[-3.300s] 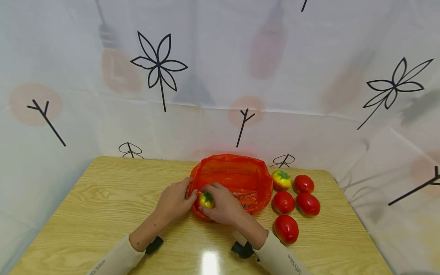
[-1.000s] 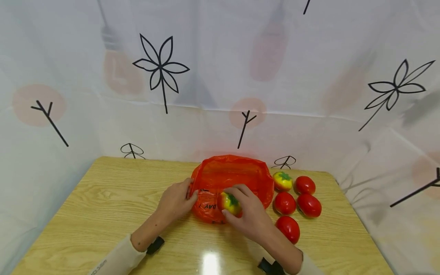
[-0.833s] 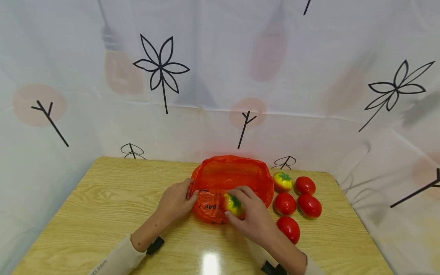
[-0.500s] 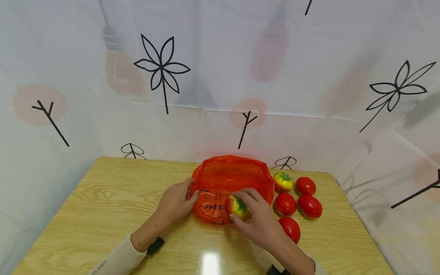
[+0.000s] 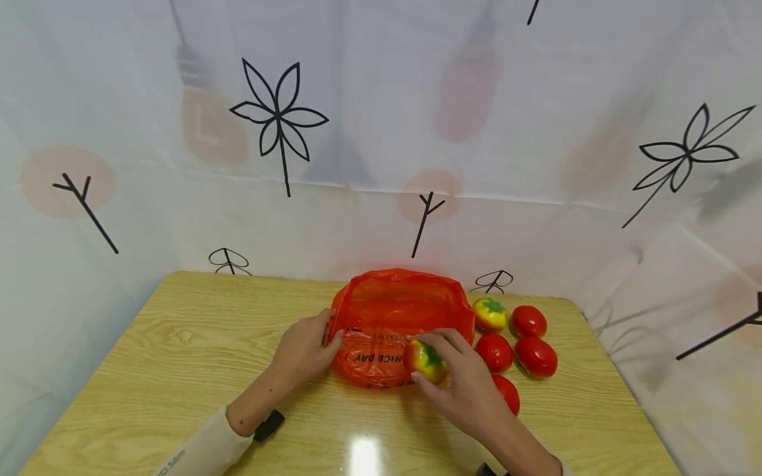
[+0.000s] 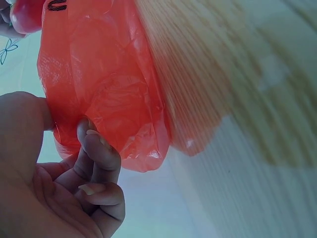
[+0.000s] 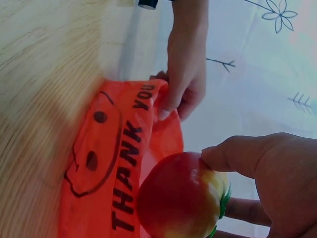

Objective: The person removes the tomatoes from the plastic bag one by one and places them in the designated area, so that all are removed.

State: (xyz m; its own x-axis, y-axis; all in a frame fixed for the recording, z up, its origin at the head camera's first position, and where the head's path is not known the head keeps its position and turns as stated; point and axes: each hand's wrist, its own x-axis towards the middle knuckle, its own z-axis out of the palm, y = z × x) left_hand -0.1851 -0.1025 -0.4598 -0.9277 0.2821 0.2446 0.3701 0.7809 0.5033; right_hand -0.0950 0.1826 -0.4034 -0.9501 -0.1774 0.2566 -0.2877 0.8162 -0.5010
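Note:
In the head view, my right hand holds a red-and-yellow toy tomato with a green leafy top. The tomato is over the front rim of an orange-red plastic bag, which stands with its mouth spread wide. In the right wrist view my thumb presses one side of the tomato; the fingers behind it are partly hidden. My left hand pinches the bag's left rim. Thumb and forefinger meet the plastic in the left wrist view, while the other fingers curl loosely below the bag.
Right of the bag lie another yellow-topped toy tomato and several smooth red ones, such as the red toy tomato. My right hand partly covers the nearest. The wooden table meets a patterned white cloth at the back.
Over the last seconds my right hand has carried the tomato from the bag's left side rightward along its front, uncovering the printed lettering. My left hand has stayed at the left rim.

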